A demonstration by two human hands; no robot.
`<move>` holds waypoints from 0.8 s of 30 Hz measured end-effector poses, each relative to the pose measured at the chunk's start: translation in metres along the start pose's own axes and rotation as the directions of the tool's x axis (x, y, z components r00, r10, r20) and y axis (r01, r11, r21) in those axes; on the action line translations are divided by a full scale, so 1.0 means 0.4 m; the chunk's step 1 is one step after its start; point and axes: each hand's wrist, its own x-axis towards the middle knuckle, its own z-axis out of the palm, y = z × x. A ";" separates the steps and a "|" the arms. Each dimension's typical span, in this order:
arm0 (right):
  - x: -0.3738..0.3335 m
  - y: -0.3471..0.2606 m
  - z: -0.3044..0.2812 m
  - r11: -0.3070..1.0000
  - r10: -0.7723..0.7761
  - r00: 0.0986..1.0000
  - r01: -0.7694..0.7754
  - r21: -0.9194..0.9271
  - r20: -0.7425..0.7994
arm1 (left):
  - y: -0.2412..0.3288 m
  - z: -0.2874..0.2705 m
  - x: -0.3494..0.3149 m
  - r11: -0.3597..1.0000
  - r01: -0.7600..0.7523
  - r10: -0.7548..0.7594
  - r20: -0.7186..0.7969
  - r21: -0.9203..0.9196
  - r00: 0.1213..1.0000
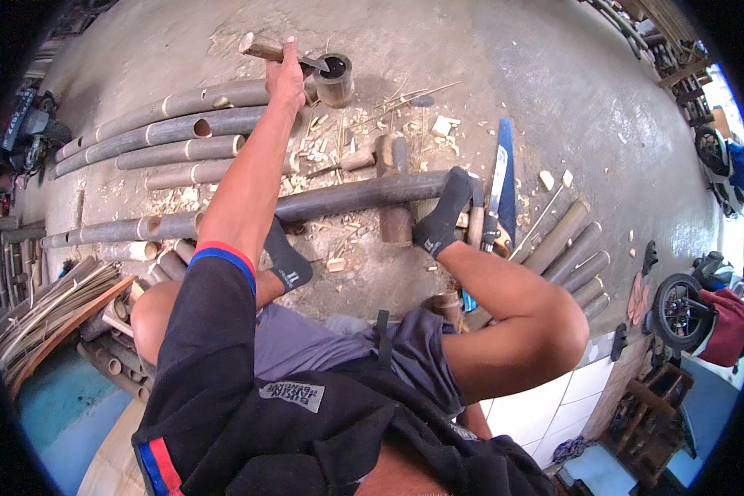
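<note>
My left hand, reaching far forward, is closed around a wooden-handled blade. Its metal end meets the rim of a cup-like dark container, whose inside is too dark to make out. My right hand is hidden; only a little skin shows below my right thigh. A long dark bamboo pole lies crosswise over a wooden block, with my right foot on its right end. A wooden-handled chisel-like tool rests on the floor just beyond the pole.
Several cut bamboo poles lie at the far left, some with holes. To the right are a blue saw, a hammer and bamboo lengths. Wood chips litter the floor. Split strips are piled at left; a motorbike wheel stands right.
</note>
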 end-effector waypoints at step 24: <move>-0.064 -0.299 -0.062 0.899 -0.260 0.963 0.213 0.383 0.074 | -0.042 0.055 -0.451 0.865 -0.473 0.407 0.317 0.166 0.856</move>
